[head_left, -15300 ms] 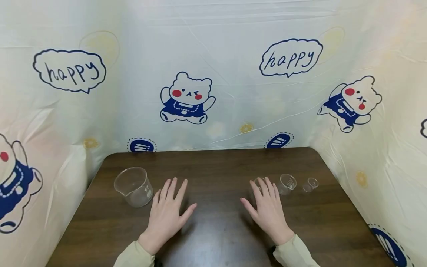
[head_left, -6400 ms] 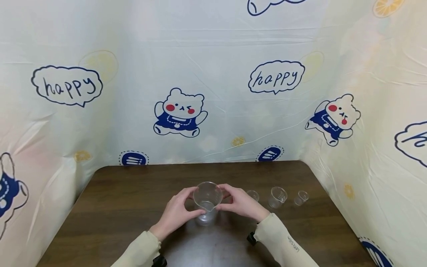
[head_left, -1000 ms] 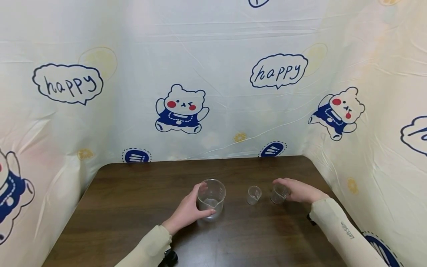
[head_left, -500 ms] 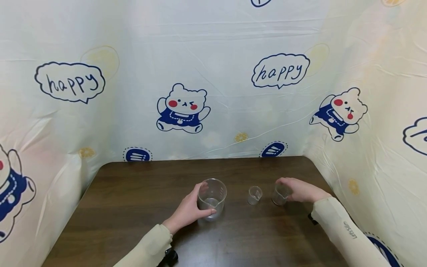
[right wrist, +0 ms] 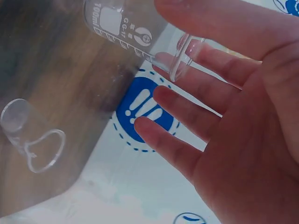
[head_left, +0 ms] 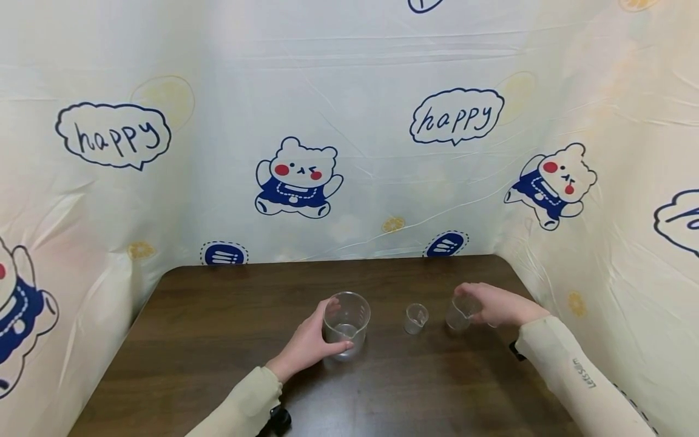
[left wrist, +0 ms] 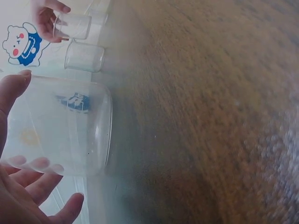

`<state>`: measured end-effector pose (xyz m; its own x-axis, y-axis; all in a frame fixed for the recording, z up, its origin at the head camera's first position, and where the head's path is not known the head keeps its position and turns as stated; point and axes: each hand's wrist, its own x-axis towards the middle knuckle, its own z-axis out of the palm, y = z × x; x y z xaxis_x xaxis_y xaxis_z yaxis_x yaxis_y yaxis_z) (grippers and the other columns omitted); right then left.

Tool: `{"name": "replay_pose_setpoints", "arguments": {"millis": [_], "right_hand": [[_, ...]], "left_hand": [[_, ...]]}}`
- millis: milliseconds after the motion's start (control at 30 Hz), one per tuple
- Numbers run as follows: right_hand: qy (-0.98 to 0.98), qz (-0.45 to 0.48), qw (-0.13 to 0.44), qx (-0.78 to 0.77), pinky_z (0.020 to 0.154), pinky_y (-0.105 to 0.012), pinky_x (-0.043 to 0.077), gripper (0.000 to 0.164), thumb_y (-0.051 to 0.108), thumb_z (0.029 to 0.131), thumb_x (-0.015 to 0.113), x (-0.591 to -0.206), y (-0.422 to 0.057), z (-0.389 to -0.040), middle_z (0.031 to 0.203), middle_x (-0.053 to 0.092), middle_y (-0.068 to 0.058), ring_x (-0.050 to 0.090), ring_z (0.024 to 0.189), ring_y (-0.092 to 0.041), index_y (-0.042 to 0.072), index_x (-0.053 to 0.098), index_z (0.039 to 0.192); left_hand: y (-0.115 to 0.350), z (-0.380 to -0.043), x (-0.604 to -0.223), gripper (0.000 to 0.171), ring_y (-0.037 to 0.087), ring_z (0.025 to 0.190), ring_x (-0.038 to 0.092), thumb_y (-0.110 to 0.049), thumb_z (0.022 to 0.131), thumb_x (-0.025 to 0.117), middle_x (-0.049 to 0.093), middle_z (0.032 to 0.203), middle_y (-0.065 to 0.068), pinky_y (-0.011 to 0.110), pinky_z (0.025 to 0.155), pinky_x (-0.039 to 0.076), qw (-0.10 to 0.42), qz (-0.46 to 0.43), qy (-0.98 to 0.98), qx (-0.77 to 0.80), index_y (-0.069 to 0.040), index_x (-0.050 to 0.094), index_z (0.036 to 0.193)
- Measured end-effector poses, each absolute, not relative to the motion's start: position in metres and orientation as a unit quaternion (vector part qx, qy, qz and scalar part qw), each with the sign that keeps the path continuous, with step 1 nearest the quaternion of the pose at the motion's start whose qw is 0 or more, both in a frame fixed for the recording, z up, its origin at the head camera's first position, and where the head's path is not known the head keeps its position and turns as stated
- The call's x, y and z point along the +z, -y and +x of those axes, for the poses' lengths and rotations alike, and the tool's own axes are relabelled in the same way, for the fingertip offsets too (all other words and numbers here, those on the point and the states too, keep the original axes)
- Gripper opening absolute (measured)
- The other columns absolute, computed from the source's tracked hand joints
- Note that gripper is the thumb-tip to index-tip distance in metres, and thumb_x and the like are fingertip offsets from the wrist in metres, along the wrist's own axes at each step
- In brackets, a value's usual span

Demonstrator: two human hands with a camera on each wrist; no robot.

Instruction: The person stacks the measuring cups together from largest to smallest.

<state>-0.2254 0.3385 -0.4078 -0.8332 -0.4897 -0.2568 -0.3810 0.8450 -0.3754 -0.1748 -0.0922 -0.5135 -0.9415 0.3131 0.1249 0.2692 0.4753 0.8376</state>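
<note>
My left hand (head_left: 306, 341) grips the large clear glass beaker (head_left: 349, 320) at the middle of the table, fingers behind and thumb in front; it stands upright. In the left wrist view its wall lies between thumb and fingers. My right hand (head_left: 502, 305) holds a smaller beaker (head_left: 460, 314) near its rim, between thumb and fingers. The right wrist view shows a 100 ml marking on this beaker (right wrist: 124, 28), with the other fingers extended. Between the hands stands another small beaker (head_left: 416, 320). The smallest beaker (right wrist: 32, 135) stands beside the right hand, mostly hidden by it in the head view.
The dark wooden table (head_left: 235, 358) has rounded far corners. A pale printed curtain (head_left: 377, 121) encloses it at the back and both sides. Dark wrist straps (head_left: 280, 419) show at the sleeves.
Over the last second my right hand closes on the 100 ml beaker and raises it slightly. The left hand stays put. Earlier, the large beaker moved from the left side to the middle.
</note>
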Motion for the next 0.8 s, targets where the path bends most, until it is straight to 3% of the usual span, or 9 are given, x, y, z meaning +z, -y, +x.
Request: {"name": "replay_pose_setpoints", "arguments": {"millis": [800], "right_hand": [[-0.932,-0.319,0.141,-0.103,0.105,-0.054,0.049,0.048,0.013,0.089,0.08,-0.368,-0.291,-0.229,0.131,0.067,-0.012,0.061,0.123,-0.035,0.003,0.063,0.132]], "left_hand": [[0.093,-0.173,-0.511,0.099,0.027,0.136,0.055,-0.04,0.078,0.093,0.057,0.149,0.008,0.054,0.106,0.046,0.028,0.165,-0.858,0.486,-0.012,0.037,0.156]]}}
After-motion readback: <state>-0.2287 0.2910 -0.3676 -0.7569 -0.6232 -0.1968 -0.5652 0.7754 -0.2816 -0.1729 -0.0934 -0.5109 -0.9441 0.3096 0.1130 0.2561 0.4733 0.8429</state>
